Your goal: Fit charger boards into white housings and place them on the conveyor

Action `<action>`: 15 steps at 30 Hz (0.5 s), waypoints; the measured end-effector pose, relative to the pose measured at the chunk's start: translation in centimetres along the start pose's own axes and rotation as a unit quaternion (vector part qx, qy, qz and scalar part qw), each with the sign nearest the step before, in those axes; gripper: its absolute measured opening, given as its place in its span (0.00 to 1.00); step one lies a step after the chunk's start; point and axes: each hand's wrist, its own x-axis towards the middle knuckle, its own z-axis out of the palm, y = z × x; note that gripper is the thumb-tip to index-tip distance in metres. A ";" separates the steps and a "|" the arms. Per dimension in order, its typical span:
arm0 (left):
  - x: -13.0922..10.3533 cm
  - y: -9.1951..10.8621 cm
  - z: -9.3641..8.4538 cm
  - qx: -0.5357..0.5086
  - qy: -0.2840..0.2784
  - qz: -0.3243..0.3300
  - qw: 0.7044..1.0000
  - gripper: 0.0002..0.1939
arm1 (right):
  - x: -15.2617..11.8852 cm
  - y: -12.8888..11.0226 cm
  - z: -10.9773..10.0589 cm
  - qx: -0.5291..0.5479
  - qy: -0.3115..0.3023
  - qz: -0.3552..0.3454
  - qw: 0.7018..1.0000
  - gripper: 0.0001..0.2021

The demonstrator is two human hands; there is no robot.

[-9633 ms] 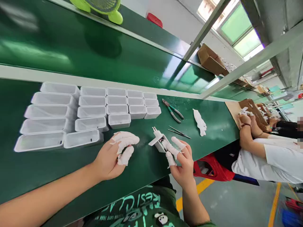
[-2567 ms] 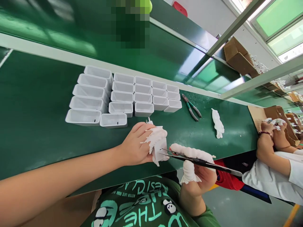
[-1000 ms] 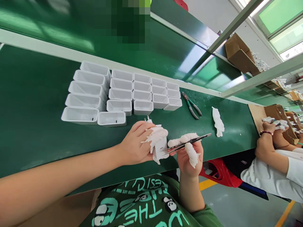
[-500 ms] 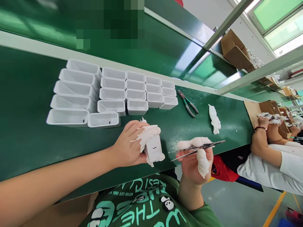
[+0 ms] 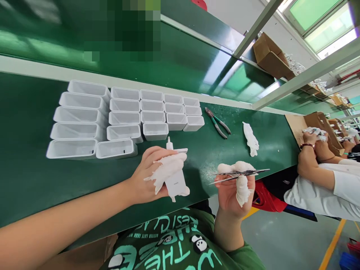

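White finger coverings are on the fingers of my left hand point(image 5: 153, 174), which is closed around a small white plastic part point(image 5: 176, 183). A narrow tip of white plastic sticks up above that hand. To the right, my right hand point(image 5: 234, 191), palm up and also with white finger coverings, holds thin dark metal scissors or tweezers point(image 5: 242, 173); which of these I cannot make out. The tool's slim ends point left, apart from the white part.
Rows of white open bins point(image 5: 123, 118) stand on the green table point(image 5: 202, 157) at left. Pliers point(image 5: 218, 123) and a crumpled white piece point(image 5: 250, 138) lie at centre right. Another person's hands point(image 5: 315, 142) work beside a cardboard box point(image 5: 322, 129) at right.
My left hand has shifted slightly left and turned the white part, showing more of its narrow tip. The tool in my right hand has its ends closer together. The whole view has shifted a little.
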 end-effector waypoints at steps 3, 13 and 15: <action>0.0 0.3 -0.1 -0.008 -0.023 0.111 0.994 0.08 | -0.1 -0.3 0.2 0.039 -0.022 0.004 0.999 0.07; 0.9 2.3 0.0 0.035 -0.052 0.405 0.912 0.11 | 0.7 -0.7 -0.1 0.042 -0.032 0.030 0.998 0.09; 0.4 2.4 0.2 0.070 -0.046 0.433 0.898 0.20 | 1.0 -0.9 0.3 0.046 -0.085 0.042 0.994 0.09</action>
